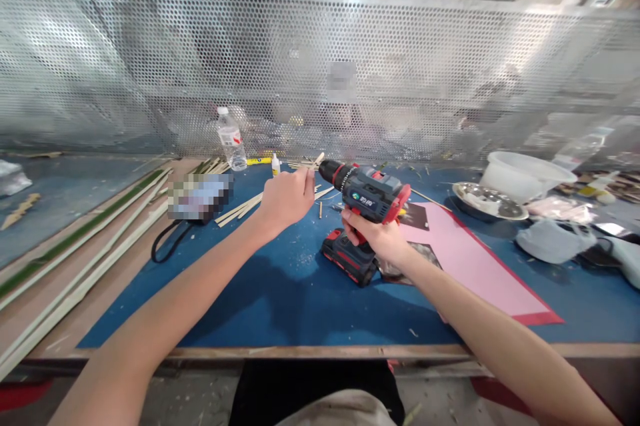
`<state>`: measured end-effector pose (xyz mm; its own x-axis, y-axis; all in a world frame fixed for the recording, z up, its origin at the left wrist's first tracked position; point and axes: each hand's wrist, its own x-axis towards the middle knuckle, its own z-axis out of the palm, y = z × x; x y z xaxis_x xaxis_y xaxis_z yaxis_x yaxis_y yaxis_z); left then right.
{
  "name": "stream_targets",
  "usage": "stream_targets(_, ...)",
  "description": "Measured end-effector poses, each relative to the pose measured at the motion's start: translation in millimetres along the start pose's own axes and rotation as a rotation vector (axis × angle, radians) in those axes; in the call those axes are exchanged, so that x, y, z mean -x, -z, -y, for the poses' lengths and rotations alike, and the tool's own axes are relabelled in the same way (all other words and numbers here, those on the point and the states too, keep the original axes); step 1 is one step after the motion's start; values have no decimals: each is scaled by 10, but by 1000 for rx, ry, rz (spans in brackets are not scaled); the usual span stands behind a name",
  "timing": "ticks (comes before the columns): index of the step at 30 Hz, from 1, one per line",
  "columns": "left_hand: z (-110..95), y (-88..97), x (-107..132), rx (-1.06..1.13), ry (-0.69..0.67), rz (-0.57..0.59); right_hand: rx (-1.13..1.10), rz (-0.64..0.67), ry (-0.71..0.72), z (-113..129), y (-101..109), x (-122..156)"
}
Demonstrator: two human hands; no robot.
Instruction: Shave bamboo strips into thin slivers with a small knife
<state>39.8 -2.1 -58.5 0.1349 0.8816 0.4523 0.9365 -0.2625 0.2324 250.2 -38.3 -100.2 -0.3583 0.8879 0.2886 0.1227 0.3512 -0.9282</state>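
Note:
My right hand is wrapped round the handle of a grey, red and black cordless drill, whose battery base rests on the blue mat. The drill's chuck points left. My left hand is closed in a pinch just in front of the chuck, on a thin bamboo stick that pokes up past the fingers. The drill bit itself is hidden behind my left hand.
Loose bamboo sticks and long strips lie left. A water bottle and small glue bottle stand at the back by a perforated metal screen. Pink paper, a metal dish, white bowl lie right.

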Motion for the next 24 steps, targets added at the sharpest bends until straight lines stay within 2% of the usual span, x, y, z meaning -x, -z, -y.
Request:
stream_targets(17,142,71,-91,-137,48,-29,23,16,10,-3,30,22)
stream_targets(24,242,14,-132,-118,20,-58,-99,-13,4,-53,-10,15)
